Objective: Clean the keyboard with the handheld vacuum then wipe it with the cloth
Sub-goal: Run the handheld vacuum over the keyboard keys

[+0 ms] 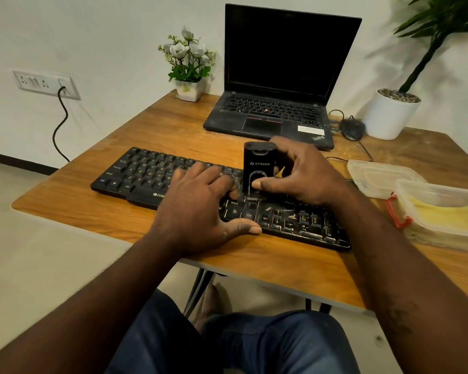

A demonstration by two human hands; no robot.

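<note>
Stage: vacuuming; cloth step not begun.
Grip: right hand [308, 174] curled round handheld vacuum [258, 166], held upright, nozzle down on keys right of centre of keyboard [135, 174].
Support: left hand [197, 203] flat, fingers straight, pressing keys at 9 o'clock of vacuum.
Store: cloth [441, 214] folded in clear container [443, 238] at 3 o'clock of keyboard.
Risks: keycaps lifted or scratched by hard nozzle pressure; keyboard skidding with left-hand pressure eased; grimy-looking end at 4 o'clock skipped.

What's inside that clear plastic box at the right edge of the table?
A yellow cloth lies inside the clear box, which has no lid on. Anything under the cloth is covered, and the box's right end is cut off by the picture's edge.
</note>
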